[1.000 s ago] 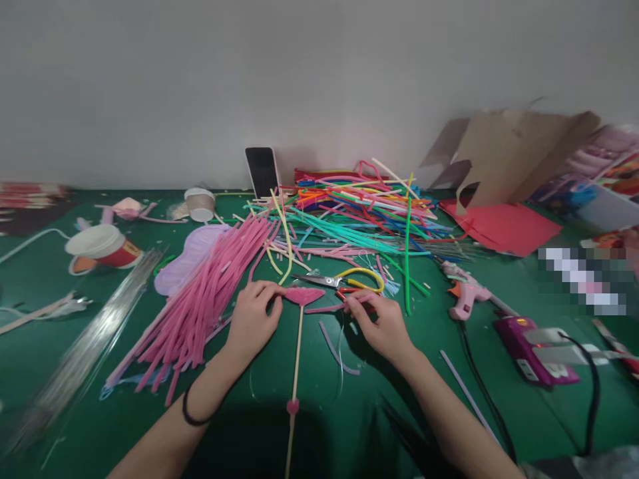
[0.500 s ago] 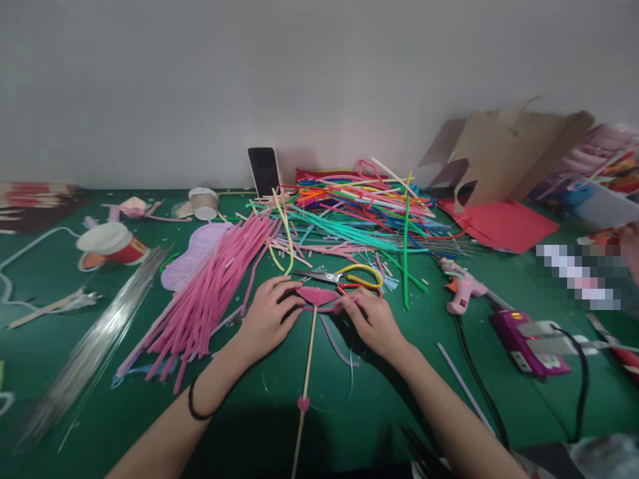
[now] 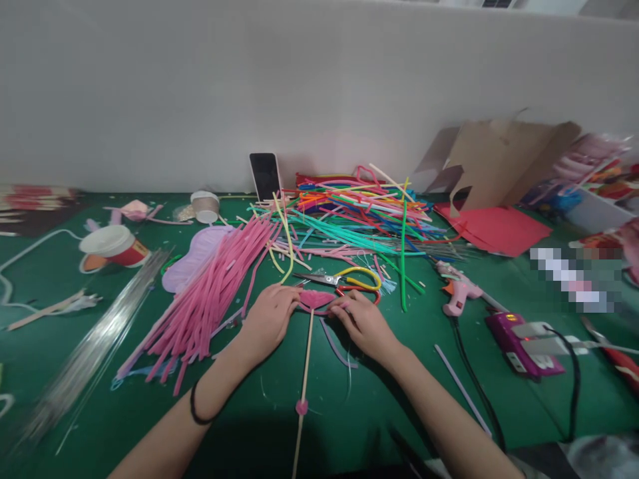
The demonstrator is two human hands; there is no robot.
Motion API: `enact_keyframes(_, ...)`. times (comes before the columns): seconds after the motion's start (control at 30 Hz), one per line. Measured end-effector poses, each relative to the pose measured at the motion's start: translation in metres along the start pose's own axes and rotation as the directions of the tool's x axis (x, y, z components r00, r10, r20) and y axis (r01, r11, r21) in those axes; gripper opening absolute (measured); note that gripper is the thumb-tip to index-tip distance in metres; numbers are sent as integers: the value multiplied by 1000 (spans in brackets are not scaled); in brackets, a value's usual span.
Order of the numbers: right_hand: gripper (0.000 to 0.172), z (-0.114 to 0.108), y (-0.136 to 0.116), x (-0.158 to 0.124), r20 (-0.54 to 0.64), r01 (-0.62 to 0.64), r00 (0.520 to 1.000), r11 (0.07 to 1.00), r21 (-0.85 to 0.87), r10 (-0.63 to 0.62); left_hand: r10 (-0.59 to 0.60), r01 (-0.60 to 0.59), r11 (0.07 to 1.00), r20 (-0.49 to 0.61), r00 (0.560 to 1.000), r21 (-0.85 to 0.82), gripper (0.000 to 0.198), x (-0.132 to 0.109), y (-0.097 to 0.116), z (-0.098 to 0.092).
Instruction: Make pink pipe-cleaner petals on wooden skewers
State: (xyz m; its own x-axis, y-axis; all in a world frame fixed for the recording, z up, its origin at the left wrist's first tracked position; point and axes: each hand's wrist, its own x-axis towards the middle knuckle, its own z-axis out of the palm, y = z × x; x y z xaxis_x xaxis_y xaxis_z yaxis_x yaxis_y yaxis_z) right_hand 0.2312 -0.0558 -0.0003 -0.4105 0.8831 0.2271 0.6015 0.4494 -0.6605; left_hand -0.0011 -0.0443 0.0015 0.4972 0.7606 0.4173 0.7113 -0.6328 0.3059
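Note:
A pink fuzzy fan-shaped piece sits at the top of a thin wooden stick, with a pink pipe cleaner curving along its lower edge. My left hand pinches the left end of this strand, fingertips against the fan shape. At the right end, my right hand grips the strand between thumb and forefinger. Lower on the stick is a small pink fuzzy ball. Scissors with yellow and red handles lie open just beyond my hands.
Pink pipe cleaners lie left of my hands, near a bundle of wires and a paper cup. Mixed pipe cleaners and a phone are behind. A pink glue gun and purple power strip are right.
My hands have come slightly closer together, and the strand's ends now curve up nearer the fan shape. My left fingers have drawn together. The view has tilted up a little.

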Motion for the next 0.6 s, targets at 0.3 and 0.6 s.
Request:
enact_keyframes(0.3,19,17,-8,5,-5,118,993,984,-132,-120,1,0,1000,-50,999,1,16,-1,3,6)
enact_keyframes(0.6,18,28,-13,11,-16,213,976,970,-115,-216,-114,107,982,-37,993,-158,22,-2,9,9)
